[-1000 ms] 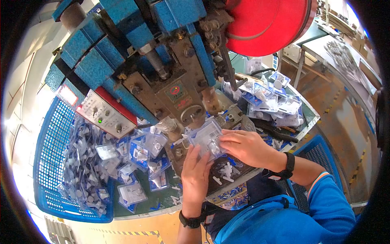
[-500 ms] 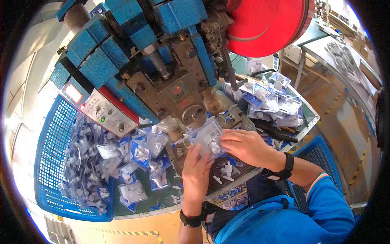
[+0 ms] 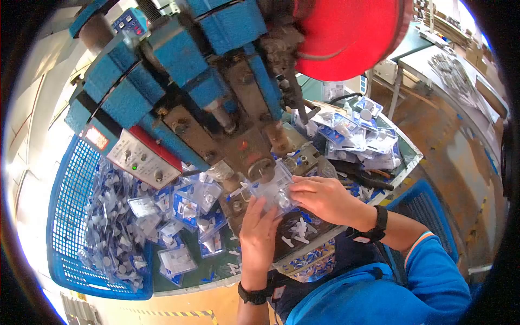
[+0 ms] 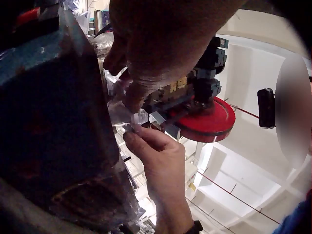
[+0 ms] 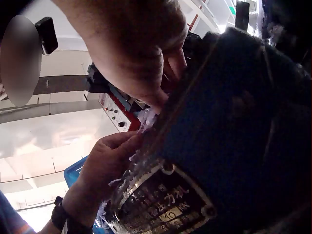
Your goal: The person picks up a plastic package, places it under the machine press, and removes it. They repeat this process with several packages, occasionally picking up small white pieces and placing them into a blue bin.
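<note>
Pinching one clear pack [image 3: 267, 190] at the press head [image 3: 238, 146], the left hand [image 3: 257, 238] and right hand [image 3: 329, 200] look midway through this piece, while heaped packs [image 3: 187, 206] either side could be done or waiting.

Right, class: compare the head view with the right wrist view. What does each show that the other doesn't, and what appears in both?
Only the head view shows the red wheel and the heap of packs below it in the picture.
Only the right wrist view shows the dark nameplate with pale lettering.
Both show the left hand, the right hand and the control box; the clear pack between the hands is mostly hidden from the wrist.
</note>
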Demonstrator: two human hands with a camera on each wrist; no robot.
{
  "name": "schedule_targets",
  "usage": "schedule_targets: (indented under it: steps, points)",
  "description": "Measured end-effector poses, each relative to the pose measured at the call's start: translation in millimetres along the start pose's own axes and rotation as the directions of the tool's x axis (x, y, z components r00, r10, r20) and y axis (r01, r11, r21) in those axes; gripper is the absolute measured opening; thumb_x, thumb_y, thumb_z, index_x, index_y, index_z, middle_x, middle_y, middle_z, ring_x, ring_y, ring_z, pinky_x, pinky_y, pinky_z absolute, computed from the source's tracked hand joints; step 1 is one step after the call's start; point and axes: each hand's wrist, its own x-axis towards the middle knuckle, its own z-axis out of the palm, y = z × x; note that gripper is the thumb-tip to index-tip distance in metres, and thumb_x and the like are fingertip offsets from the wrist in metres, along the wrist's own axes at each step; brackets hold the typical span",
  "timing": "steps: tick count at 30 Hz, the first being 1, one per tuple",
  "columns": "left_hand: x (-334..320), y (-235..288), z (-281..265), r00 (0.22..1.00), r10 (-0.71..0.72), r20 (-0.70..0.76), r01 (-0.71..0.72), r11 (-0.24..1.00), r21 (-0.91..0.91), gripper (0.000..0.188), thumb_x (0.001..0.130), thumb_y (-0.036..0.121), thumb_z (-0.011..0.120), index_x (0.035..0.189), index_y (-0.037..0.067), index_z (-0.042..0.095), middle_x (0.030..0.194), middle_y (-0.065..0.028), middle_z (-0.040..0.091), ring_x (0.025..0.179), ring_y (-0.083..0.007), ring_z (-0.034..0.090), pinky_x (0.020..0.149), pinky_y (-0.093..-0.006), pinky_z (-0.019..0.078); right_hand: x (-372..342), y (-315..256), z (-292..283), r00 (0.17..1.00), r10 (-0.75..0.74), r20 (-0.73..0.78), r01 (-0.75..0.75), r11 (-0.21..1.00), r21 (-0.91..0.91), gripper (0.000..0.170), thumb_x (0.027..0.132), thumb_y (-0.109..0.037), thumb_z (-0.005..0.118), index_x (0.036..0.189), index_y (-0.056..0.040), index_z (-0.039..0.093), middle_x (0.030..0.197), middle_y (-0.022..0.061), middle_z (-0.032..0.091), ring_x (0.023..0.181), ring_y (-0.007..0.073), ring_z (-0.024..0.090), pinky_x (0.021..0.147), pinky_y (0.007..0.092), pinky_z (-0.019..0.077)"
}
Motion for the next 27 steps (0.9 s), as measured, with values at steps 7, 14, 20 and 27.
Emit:
schedule_targets:
  steps: [7, 14, 20, 27]
  points:
    - [9, 10, -11, 0.997, 0.050, -0.066, -0.048, 0.998, 0.036, 0.030, 0.074, -0.005, 0.073, 0.104, 0.001, 0.071, 0.126, -0.0200, 0.061, 0.123, -0.0399, 0.055, 0.101, -0.0434, 0.0465, 11, -7, -11, 0.998, -0.031, -0.057, 0.027, 0.997, -0.065, 0.022, 0.078, -0.010, 0.064, 0.098, -0.0024, 0.067, 0.112, 0.0063, 0.063, 0.118, 0.0269, 0.059, 0.089, 0.0346, 0.0553]
    - [21, 24, -7, 0.991, 0.137, -0.002, -0.134, 0.968, 0.211, 0.050, 0.073, -0.002, 0.073, 0.121, -0.006, 0.059, 0.128, -0.0206, 0.059, 0.125, -0.0406, 0.053, 0.104, -0.0451, 0.0443, 15, -10, -17, 0.999, -0.048, 0.000, 0.047, 0.992, -0.115, 0.024, 0.078, -0.012, 0.062, 0.099, -0.0014, 0.066, 0.112, 0.0064, 0.062, 0.118, 0.0277, 0.059, 0.089, 0.0341, 0.0547]
    - [-4, 6, 22, 0.993, 0.115, -0.013, -0.108, 0.961, 0.256, 0.043, 0.076, -0.004, 0.065, 0.119, -0.005, 0.061, 0.125, -0.0195, 0.062, 0.122, -0.0375, 0.056, 0.102, -0.0433, 0.0467, -8, -9, 7, 0.999, 0.026, -0.025, -0.028, 0.995, -0.093, 0.018, 0.079, -0.009, 0.065, 0.096, -0.0052, 0.070, 0.109, 0.0025, 0.065, 0.115, 0.0243, 0.062, 0.084, 0.0342, 0.0571]
    - [-24, 25, 31, 0.978, 0.114, -0.172, -0.089, 0.985, 0.147, 0.052, 0.085, 0.007, 0.065, 0.133, -0.002, 0.049, 0.133, -0.0244, 0.053, 0.125, -0.0440, 0.051, 0.102, -0.0494, 0.0443, -25, -36, -4, 0.978, -0.116, -0.173, 0.108, 0.993, -0.056, 0.020, 0.076, -0.011, 0.072, 0.096, -0.0054, 0.071, 0.111, 0.0030, 0.066, 0.114, 0.0267, 0.062, 0.083, 0.0363, 0.0572]
